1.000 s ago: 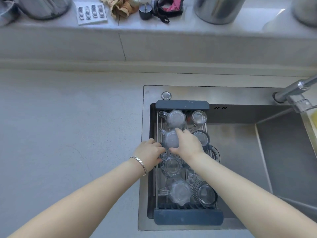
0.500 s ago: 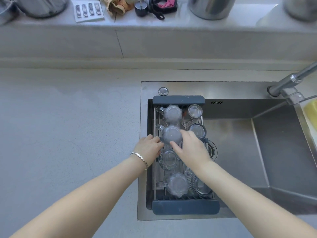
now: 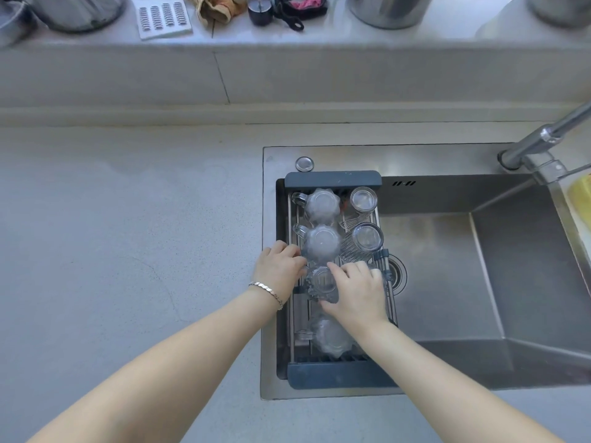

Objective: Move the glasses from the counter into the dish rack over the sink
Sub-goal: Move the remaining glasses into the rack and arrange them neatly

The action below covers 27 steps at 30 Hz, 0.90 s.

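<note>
The counter (image 3: 128, 235) is lying bare of glasses. The left hand (image 3: 278, 270) is bracing the rack's edge, fingers touching a mug (image 3: 320, 247), its grip unclear. The right hand (image 3: 358, 292) is cupping an inverted glass (image 3: 321, 282), seemingly nudging it straight for draining. All the glasses are sitting upside down in the dish rack (image 3: 332, 180) over the sink (image 3: 447, 282).

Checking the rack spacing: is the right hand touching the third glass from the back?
Touching: head view shows the right hand wrapping its fingers around the glass.
</note>
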{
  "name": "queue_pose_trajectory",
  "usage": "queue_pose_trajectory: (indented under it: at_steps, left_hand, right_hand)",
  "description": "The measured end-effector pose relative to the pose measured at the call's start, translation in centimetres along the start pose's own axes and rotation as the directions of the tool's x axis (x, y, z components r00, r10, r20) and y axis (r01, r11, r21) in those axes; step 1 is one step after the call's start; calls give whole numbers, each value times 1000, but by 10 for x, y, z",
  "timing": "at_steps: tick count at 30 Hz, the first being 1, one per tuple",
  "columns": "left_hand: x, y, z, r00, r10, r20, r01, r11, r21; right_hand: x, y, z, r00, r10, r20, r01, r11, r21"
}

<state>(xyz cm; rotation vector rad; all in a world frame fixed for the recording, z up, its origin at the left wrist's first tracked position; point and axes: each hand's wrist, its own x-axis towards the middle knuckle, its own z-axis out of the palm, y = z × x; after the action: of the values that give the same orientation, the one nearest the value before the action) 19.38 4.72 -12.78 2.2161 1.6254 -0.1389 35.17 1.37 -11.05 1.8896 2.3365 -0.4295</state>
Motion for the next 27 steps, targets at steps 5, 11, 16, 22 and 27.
queue_pose_trajectory:
  at_steps: [5,11,16,22,27]
  left_hand:
    - [-17,8,1,997,-45,-61,42,997,-59]
    - [-68,22,0,979,71,190,-42,987,-156]
    - [-82,41,20,957,13,288,-33,997,65]
    - [-71,40,25,982,59,179,-83,988,129]
    - [-55,29,12,986,71,149,-95,982,164]
  right_hand:
    - [3,0,0,999,-9,41,11,999,-42]
    - [-20,15,-19,996,-81,-33,87,960,266]
    - [-57,22,-18,926,-249,284,200,961,189]
    - [-63,8,1,952,-178,250,189,982,-20]
    - [-68,-3,13,987,-60,151,59,998,14]
